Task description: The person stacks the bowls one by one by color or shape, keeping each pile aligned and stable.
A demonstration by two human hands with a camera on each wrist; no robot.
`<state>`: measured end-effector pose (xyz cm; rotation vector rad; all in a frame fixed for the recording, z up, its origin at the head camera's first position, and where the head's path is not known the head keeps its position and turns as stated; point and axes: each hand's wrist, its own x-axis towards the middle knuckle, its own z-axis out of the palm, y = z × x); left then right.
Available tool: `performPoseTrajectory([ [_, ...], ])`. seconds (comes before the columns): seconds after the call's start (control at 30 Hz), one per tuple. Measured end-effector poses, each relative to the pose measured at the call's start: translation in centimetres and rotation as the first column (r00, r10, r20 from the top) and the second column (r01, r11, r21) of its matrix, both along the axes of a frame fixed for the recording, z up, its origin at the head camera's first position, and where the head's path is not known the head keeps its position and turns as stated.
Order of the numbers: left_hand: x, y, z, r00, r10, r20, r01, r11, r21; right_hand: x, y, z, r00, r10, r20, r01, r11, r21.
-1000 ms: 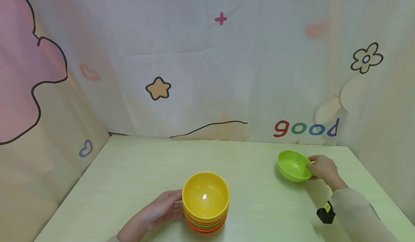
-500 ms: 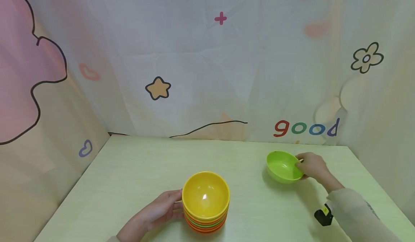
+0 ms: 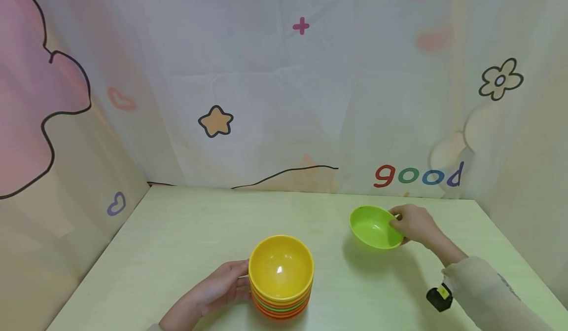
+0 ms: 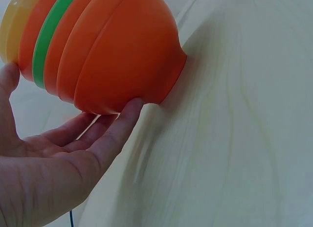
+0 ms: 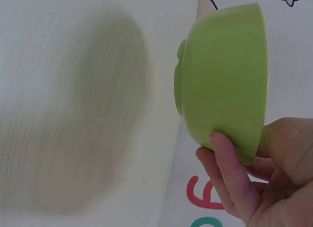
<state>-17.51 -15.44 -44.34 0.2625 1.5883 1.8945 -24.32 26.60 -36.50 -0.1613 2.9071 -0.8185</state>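
A light green bowl [image 3: 374,227] hangs above the table at the right, tilted a little. My right hand [image 3: 417,225] pinches its right rim, thumb inside and fingers under the outer wall, as the right wrist view shows. Its shadow lies on the table apart from the bowl's foot. Near the front middle stands a stack of nested bowls [image 3: 281,269], yellow on top, with orange and green ones below. My left hand [image 3: 222,286] touches the stack's left side. In the left wrist view, the fingers of this hand [image 4: 73,158] lie fairly straight against the orange wall, thumb by the yellow rim.
The pale green table [image 3: 199,222] reaches back to a printed cloth backdrop [image 3: 266,99] with cloth sides at left and right. A small black device with a yellow mark [image 3: 439,297] hangs at the right sleeve [image 3: 488,291].
My right hand has carried the light green bowl leftward and lifted it, its shadow separating from it. The left hand and the stack have stayed in place.
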Motion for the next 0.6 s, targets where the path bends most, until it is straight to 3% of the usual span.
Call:
performPoseTrajectory([
  [0.6, 0.0, 0.0, 0.0, 1.0, -0.001, -0.003, 0.001, 1.0, -0.001, 1.5, -3.9, 3.5, 0.984, 0.139, -0.11, -0.133, 0.989, 0.062],
])
